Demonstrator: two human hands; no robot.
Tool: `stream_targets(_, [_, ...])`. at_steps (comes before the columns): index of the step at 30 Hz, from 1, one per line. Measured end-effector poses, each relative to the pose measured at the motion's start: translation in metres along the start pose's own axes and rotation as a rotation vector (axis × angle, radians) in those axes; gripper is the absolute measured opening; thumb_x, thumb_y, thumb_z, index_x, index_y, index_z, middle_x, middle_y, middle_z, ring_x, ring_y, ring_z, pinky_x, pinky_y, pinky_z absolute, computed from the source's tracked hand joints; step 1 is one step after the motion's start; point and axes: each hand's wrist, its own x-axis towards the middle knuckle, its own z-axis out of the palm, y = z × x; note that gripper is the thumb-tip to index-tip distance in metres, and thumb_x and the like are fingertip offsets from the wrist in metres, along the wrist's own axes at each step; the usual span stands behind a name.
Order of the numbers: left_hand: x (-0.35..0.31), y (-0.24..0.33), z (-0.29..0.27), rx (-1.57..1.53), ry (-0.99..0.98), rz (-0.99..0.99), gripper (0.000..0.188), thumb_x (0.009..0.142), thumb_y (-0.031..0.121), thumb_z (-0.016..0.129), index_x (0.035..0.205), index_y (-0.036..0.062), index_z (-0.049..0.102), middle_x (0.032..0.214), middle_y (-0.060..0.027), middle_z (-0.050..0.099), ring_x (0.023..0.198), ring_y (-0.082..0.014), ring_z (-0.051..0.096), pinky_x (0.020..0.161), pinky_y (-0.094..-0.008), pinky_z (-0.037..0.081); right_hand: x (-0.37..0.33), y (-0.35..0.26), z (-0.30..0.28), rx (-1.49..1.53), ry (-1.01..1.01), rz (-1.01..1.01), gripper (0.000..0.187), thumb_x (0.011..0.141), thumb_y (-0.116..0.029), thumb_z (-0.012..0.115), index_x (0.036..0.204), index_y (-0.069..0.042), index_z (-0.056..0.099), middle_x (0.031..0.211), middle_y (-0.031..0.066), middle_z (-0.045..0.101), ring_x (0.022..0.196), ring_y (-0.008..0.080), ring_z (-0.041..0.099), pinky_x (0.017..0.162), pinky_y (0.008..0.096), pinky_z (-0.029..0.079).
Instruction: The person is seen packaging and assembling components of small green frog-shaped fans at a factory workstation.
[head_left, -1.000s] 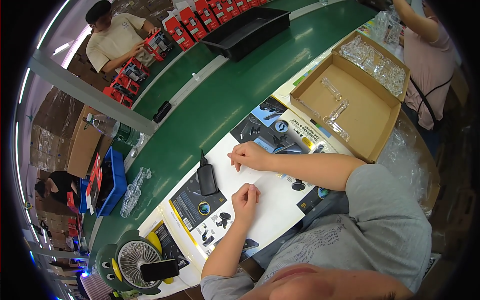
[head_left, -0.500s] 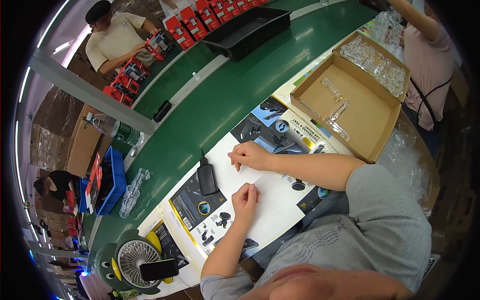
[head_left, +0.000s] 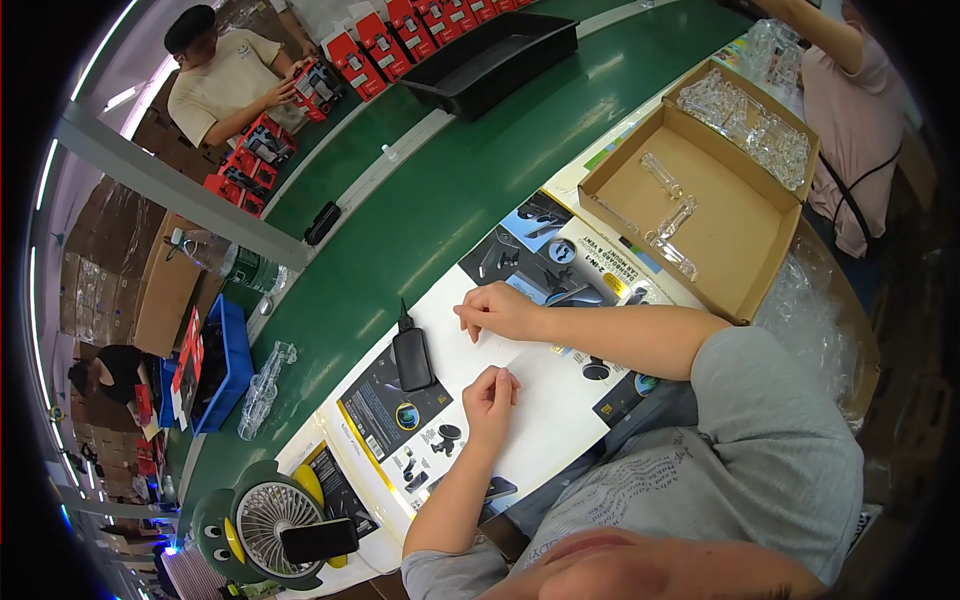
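My left hand rests on a white printed cardboard sheet, its fingers curled in and nothing showing in them. Just beyond it, my right hand lies on the same sheet with bent fingers, also with nothing visible in its grip. To the left of both hands is a flat black object with rounded corners and a thin pointed tip, touched by neither hand.
An open cardboard box of clear plastic pieces stands at right. A penguin-shaped fan with a phone before it is at lower left. Beyond lie a green bench, blue bin and black tray; a co-worker handles red boxes.
My hands stay in the same curled pose on the sheet. The co-worker at upper left has shifted head and arms slightly over the red boxes.
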Motion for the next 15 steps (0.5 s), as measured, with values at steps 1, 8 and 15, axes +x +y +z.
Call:
stream_targets(1, [0.0000,-0.0002,0.0000,-0.001,0.001,0.002,0.031,0.094,0.018,0.045,0.068,0.0030,0.051,0.052,0.0010,0.045,0.044,-0.0037,0.036,0.041,-0.0189,0.026,0.0000,-0.0008,0.0000,0.000,-0.001,0.000,0.042,0.091,-0.024,0.049,0.060,0.000,0.061,0.069,0.0048,0.062,0.061,0.0123,0.058,0.060,0.0265,0.045])
stream_targets(8, [0.0005,-0.0002,0.0001,0.017,-0.008,0.005,0.031,0.094,0.018,0.045,0.068,0.0034,0.052,0.053,0.0011,0.045,0.044,-0.0039,0.036,0.041,-0.0188,0.026,-0.0005,-0.0023,-0.0015,-0.018,0.001,0.019,0.042,0.091,-0.025,0.049,0.059,-0.001,0.061,0.068,0.0042,0.062,0.061,0.0126,0.058,0.060,0.0266,0.045])
stream_targets(15, [-0.0001,0.0051,-0.0003,0.024,-0.006,0.005,0.032,0.094,0.019,0.044,0.067,0.0039,0.052,0.053,0.0014,0.045,0.045,-0.0042,0.037,0.042,-0.0193,0.027,0.0019,0.0002,-0.0001,-0.048,0.027,-0.022,0.043,0.090,-0.026,0.049,0.056,-0.003,0.062,0.066,0.0041,0.063,0.060,0.0148,0.058,0.058,0.0287,0.044])
